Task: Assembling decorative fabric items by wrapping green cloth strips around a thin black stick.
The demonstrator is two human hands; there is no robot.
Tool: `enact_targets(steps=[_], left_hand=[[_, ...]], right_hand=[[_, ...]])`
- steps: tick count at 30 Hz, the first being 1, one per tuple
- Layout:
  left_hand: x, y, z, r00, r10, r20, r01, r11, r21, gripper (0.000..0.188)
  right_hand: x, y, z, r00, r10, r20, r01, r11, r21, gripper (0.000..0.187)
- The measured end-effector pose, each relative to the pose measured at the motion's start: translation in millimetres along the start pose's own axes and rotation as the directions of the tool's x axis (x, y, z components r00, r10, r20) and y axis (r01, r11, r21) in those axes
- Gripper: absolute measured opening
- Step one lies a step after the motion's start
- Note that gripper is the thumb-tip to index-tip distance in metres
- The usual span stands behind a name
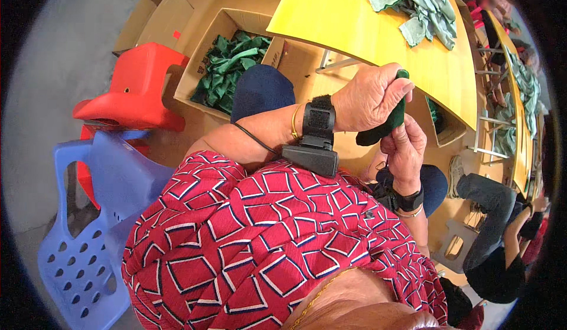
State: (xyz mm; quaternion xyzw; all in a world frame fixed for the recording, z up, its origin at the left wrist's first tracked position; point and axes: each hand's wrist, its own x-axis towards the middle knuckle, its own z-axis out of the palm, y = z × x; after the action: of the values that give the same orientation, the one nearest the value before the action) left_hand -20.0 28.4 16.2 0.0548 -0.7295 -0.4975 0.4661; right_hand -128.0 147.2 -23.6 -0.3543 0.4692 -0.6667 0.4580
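In front of my chest, a small dark green cloth piece (387, 126) is stretched between my two hands. My left hand (367, 96) grips its upper end, with the thumb laid along the top edge and the fingers curled behind. Lower down, my right hand (406, 150) pinches the cloth's edge between thumb and fingertips. Part of the cloth hangs loose to the left, below my left palm. Whether it is one layer or folded, I cannot tell. Both hands are just off the near edge of a yellow table (331, 11).
Pale green cloths (413, 11) lie heaped on the table. A cardboard box (186, 76) of dark green pieces stands at left, and another box (452, 130) under the table. A red chair (139, 76) and a blue chair (88, 259) are at left. Other people sit at right.
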Motion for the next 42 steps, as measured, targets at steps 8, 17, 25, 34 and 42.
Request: enact_targets(steps=[8, 17, 25, 34, 42], left_hand=[[-5, -4, 4, 0.999, -0.032, -0.017, 0.032, 0.999, -0.012, 0.030], [9, -14, -12, 0.990, -0.140, 0.031, 0.143, 0.962, -0.233, 0.033], [31, -4, -31, 0.999, 0.001, 0.033, -0.001, 1.000, 0.016, 0.029], [34, 2, -21, 0.971, 0.190, 0.148, -0.206, 0.972, 0.108, 0.024], [21, 0, 5, 0.881, 0.144, 0.451, -0.071, 0.982, -0.175, 0.019]], right_hand=[[0, 6, 8, 0.999, -0.005, -0.034, 0.006, 0.999, 0.031, 0.020], [9, -21, 17, 0.994, -0.015, -0.104, -0.010, 0.971, -0.237, 0.030], [4, -31, 0, 0.996, -0.055, 0.069, 0.080, 0.894, -0.440, 0.029], [-2, -24, -8, 0.986, 0.159, -0.057, -0.168, 0.888, -0.427, 0.015], [19, -31, -5, 0.978, 0.126, -0.165, -0.105, 0.986, 0.126, 0.012]])
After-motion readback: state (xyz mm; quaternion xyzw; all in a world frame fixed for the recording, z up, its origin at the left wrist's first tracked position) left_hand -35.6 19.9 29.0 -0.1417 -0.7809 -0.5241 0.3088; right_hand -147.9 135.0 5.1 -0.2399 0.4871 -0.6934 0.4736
